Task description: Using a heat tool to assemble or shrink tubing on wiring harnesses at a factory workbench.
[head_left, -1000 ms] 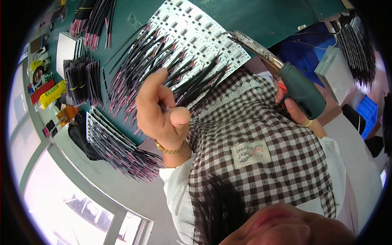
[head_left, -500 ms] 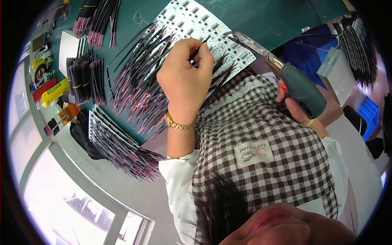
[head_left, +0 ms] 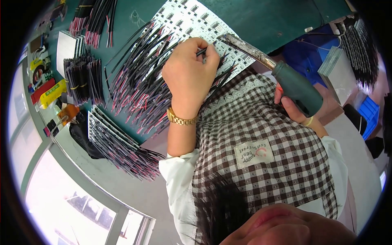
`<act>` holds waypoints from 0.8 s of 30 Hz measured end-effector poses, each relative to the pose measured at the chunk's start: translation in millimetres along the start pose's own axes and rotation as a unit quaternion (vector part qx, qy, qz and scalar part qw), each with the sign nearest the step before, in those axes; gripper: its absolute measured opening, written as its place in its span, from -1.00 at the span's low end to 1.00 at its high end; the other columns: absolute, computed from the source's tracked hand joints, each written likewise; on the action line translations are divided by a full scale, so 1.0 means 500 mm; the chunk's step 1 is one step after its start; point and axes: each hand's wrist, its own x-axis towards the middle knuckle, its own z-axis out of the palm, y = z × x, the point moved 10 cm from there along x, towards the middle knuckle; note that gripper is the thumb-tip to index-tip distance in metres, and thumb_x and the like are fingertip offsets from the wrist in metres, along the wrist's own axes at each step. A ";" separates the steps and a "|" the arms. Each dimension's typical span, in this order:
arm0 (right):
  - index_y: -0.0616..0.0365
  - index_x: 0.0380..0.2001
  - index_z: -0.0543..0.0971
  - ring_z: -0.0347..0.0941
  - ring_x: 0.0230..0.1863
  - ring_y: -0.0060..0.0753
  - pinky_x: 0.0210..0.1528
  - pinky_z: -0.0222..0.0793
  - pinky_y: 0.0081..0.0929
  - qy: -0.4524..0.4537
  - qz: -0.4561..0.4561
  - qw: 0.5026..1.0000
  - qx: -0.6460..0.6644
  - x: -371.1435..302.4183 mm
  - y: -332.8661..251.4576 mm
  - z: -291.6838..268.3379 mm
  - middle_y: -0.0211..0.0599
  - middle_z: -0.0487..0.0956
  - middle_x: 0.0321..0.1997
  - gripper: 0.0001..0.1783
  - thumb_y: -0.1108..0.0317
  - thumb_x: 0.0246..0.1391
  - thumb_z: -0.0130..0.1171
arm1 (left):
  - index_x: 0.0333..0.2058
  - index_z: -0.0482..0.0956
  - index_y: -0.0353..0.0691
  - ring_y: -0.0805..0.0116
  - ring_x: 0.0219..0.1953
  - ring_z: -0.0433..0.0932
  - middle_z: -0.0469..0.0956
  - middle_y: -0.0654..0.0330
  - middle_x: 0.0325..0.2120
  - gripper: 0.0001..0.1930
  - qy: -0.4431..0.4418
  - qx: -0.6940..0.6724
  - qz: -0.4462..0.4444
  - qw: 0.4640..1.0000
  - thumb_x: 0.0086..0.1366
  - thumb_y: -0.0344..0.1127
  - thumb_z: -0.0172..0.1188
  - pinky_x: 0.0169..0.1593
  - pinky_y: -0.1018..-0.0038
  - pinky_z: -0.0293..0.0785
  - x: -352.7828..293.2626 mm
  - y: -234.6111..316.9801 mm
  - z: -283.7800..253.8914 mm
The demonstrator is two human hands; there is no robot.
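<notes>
A white circuit board panel (head_left: 192, 20) with many small dark parts lies on the green bench, black and red wires (head_left: 139, 94) fanned over its left side. Over the panel, my left hand (head_left: 190, 73) pinches a black wire (head_left: 201, 52) between thumb and forefinger, its end pointing to the right. My right hand (head_left: 288, 104) is wrapped round the dark green handle of a soldering iron (head_left: 300, 90), some of its fingers hidden behind it. The iron's worn metal barrel slants up and left, its tip just above the panel and close to the wire's end.
Bundled wires (head_left: 83, 79) and a stack of white panels (head_left: 67, 51) stand to the left. Nearer me are wired boards (head_left: 118, 147). At the right are more wired panels (head_left: 359, 53) and a blue bin (head_left: 369, 116). The green bench (head_left: 277, 20) extends beyond the panel.
My left hand has shifted slightly right with the wire. The soldering iron has moved a little left, bringing its tip closer to the wire's end.
</notes>
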 end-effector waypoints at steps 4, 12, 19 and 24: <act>0.26 -0.20 0.40 0.32 -0.37 -0.55 -0.28 0.29 -0.57 0.009 0.009 1.000 -0.010 -0.015 0.025 0.004 -0.31 0.42 -0.38 -0.79 0.37 0.13 -0.01 | -0.56 0.57 -0.14 0.36 -0.67 0.47 0.49 0.27 -0.68 -0.92 0.009 -0.002 0.024 1.000 0.00 -0.32 0.27 -0.59 0.47 0.34 0.001 0.002 0.003; 0.26 -0.26 0.49 0.43 -0.39 -0.49 -0.31 0.36 -0.55 0.027 -0.014 0.998 -0.047 -0.010 0.008 0.000 -0.30 0.51 -0.38 -0.80 0.45 0.01 0.12 | -0.57 0.57 -0.13 0.35 -0.68 0.47 0.47 0.27 -0.70 -0.93 0.012 -0.005 0.019 1.000 -0.01 -0.32 0.27 -0.59 0.46 0.34 -0.004 -0.002 -0.003; 0.29 -0.18 0.50 0.48 -0.34 -0.44 -0.27 0.42 -0.52 0.055 -0.035 0.994 0.085 0.016 -0.047 -0.020 -0.27 0.54 -0.34 -0.73 0.60 -0.02 0.15 | -0.57 0.58 -0.12 0.35 -0.68 0.48 0.50 0.27 -0.69 -0.92 0.023 -0.013 0.043 0.999 -0.02 -0.30 0.27 -0.57 0.48 0.36 0.001 -0.004 0.000; 0.29 -0.19 0.51 0.47 -0.32 -0.45 -0.21 0.41 -0.51 0.038 -0.010 0.996 0.081 -0.007 -0.018 -0.027 -0.28 0.54 -0.33 -0.73 0.61 -0.03 0.15 | -0.55 0.60 -0.15 0.36 -0.66 0.51 0.54 0.25 -0.66 -0.90 -0.005 -0.024 0.015 1.000 -0.01 -0.29 0.28 -0.54 0.48 0.38 0.002 -0.006 0.004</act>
